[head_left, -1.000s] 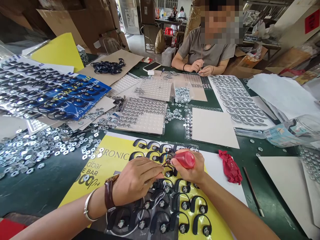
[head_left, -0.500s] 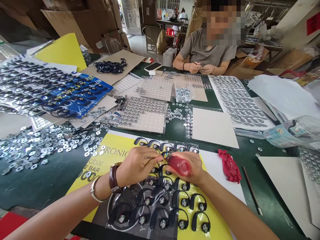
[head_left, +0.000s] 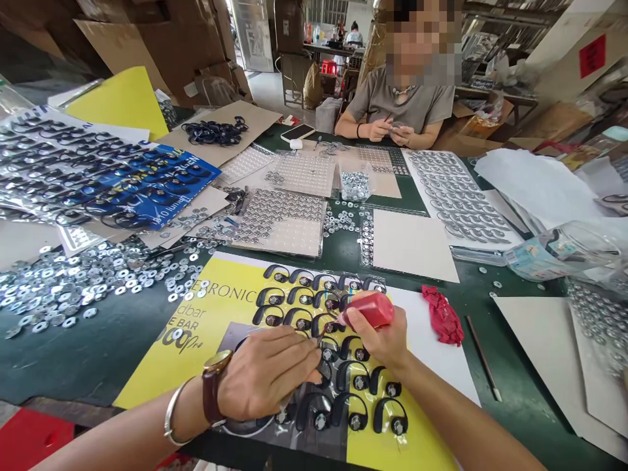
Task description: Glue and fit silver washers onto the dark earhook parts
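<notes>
My right hand (head_left: 385, 340) is wrapped round a small red squeeze bottle (head_left: 373, 309), tilted so its nozzle points left and down at one of the black ear-hook pieces (head_left: 300, 320). My left hand (head_left: 269, 369) lies low over the rows, fingers together. A thin dark pointed tool (head_left: 322, 333) sticks out from its fingertips close to the nozzle; its other end is hidden. The ear-hook pieces, each with a round silvery disc, lie in rows under clear film on a yellow and grey printed sheet (head_left: 161, 366).
Loose metal washers (head_left: 112, 281) are heaped at left, beside a blue sheet (head_left: 181, 176) of ear hooks. A crumpled red cloth (head_left: 443, 315) and a thin stick (head_left: 483, 356) lie at right. Trays of discs (head_left: 279, 219) stand ahead. Across the table sits a co-worker (head_left: 397, 104), hands occupied.
My right hand has lifted the red bottle slightly up and right, turning it sideways. My left hand has come lower and nearer, uncovering several ear hooks. The view has shifted slightly.
</notes>
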Action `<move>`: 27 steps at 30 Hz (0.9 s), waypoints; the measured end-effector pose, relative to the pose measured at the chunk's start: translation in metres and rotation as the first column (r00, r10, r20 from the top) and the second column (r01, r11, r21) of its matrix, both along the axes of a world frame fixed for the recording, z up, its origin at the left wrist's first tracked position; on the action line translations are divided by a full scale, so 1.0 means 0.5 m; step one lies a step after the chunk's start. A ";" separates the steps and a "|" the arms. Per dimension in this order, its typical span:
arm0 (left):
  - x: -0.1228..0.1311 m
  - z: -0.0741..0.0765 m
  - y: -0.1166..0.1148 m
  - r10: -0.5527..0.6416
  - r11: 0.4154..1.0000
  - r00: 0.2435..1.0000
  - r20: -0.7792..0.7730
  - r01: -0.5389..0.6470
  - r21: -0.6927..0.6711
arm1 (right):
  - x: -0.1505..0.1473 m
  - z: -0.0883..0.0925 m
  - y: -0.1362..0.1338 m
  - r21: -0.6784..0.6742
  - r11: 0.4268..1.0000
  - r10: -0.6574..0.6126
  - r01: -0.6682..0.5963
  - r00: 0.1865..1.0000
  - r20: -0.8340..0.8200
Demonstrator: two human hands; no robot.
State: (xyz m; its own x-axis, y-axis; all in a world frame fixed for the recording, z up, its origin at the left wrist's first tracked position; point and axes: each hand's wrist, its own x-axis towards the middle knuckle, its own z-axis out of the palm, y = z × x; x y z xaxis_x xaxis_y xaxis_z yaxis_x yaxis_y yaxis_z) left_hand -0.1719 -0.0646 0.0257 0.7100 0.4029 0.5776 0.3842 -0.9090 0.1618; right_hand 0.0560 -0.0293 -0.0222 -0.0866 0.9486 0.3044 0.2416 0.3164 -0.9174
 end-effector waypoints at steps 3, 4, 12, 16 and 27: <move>0.001 0.000 -0.011 -0.023 0.999 0.999 -0.029 0.024 0.028 | -0.006 -0.023 -0.005 0.021 1.000 0.010 -0.010 1.000 -0.015; 0.003 0.000 -0.012 -0.018 0.999 0.999 -0.036 0.020 0.034 | -0.006 -0.026 -0.004 0.027 0.999 0.022 -0.022 1.000 -0.012; 0.011 0.001 -0.017 0.021 0.995 0.993 -0.119 -0.010 0.094 | -0.009 -0.012 0.000 0.080 0.992 0.094 -0.099 0.994 0.063; 0.014 0.004 -0.020 0.023 0.998 0.995 -0.098 -0.017 0.065 | -0.014 0.004 0.004 0.214 0.968 0.103 -0.129 0.986 0.129; 0.012 -0.002 -0.021 0.028 1.000 0.997 -0.077 -0.028 0.011 | -0.010 -0.001 0.001 0.353 0.934 -0.024 -0.054 0.976 0.214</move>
